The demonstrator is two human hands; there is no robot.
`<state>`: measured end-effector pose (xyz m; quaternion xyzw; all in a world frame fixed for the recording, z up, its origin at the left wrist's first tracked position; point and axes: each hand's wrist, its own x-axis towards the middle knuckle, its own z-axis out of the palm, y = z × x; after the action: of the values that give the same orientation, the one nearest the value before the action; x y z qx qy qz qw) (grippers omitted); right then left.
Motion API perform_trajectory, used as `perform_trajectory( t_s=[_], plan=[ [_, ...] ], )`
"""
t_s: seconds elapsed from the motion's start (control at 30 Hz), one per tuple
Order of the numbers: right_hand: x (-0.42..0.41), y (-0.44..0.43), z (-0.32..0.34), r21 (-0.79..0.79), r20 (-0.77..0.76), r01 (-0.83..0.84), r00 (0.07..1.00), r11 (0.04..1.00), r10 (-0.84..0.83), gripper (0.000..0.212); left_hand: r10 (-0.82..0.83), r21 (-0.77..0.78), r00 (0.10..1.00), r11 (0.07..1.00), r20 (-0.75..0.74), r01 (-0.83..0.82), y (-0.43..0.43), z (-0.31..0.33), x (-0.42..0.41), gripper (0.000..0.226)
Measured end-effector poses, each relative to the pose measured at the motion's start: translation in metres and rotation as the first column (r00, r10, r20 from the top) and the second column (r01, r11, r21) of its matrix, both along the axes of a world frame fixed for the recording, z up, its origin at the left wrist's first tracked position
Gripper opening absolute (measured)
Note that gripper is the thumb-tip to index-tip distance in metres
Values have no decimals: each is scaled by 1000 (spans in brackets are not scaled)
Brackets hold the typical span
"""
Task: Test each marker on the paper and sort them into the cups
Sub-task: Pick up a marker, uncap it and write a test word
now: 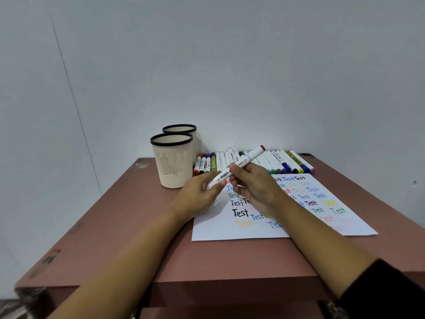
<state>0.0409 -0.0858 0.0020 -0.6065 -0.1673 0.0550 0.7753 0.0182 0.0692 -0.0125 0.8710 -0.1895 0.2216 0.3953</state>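
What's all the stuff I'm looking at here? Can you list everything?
Table: one, reddish brown, against a pale wall.
Cups: two, cream with black rims, back left of the table, one behind the other.
Paper: one white sheet, covered in coloured "Test" words, right of the cups.
Row of markers: many, mostly white barrels with coloured caps, lying behind the paper.
Held marker: one, white with a red end, raised above the paper.
Left hand and right hand: both gripping the held marker.

- Mid-frame, your right hand (255, 187) and left hand (200, 196) gripped one white marker (239, 165) over the paper (276, 226).
- Two cups (172, 160) stood left of centre beside the marker row (276, 162).
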Motion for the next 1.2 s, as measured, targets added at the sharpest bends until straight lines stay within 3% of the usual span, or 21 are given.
perform_trajectory(
  t_s=[0.17, 0.4, 0.6, 0.67, 0.8, 0.9, 1.0, 1.2],
  plan=[
    [0, 0, 1, -6, 38, -13, 999, 1000, 13, 14, -14, -55, 1000, 998, -18, 13, 0, -1, 2, 7],
    [-2, -1, 6, -34, 108, 16, 994, 999, -12, 11, 31, -100, 998, 994, -55, -37, 3, -1, 1, 23],
    [0, -8, 12, 273, -133, 134, 986, 953, -101, 9, 281, 77, 959, 958, -34, -277, 12, -2, 3, 25],
    [1, -8, 11, 289, -165, 132, 982, 948, -86, 9, 342, 108, 937, 936, -67, -334, 18, -5, 5, 25],
    [5, -2, 6, 144, -139, 95, 988, 985, -75, 11, 348, 193, 928, 928, -134, -320, 22, -8, 4, 29],
    [10, 2, 7, -31, -98, 112, 989, 993, -114, 19, 347, 105, 916, 938, -203, -332, 24, -7, 4, 27],
    [16, 11, 15, -172, -17, 138, 990, 975, -143, 14, 340, 33, 908, 939, -246, -343, 26, -7, 7, 25],
    [25, 37, 5, -179, -11, 259, 964, 949, -266, 13, 322, -111, 895, 922, -309, -370, 30, -9, 11, 19]
  ],
)
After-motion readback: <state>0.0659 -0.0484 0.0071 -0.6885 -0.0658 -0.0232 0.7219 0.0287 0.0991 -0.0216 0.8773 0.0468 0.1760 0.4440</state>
